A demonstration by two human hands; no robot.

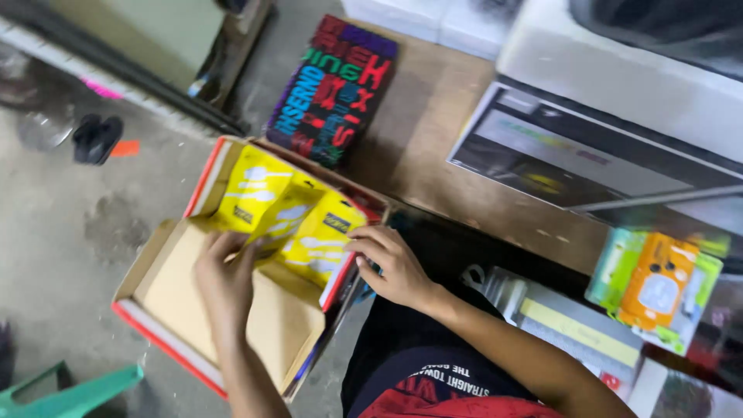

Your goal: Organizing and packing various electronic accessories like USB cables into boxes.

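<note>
In the head view, our left hand [224, 275] reaches into the open red-edged cardboard box [166, 282], fingers curled onto 1 of the yellow flat packets [267, 203]. Our right hand [392, 265] pinches another packet's lower edge between bent fingers and thumb.

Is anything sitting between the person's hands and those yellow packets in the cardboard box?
Nothing visible. The left hand and the right hand both rest directly on the yellow packets, which lie uncovered in the open box.
</note>
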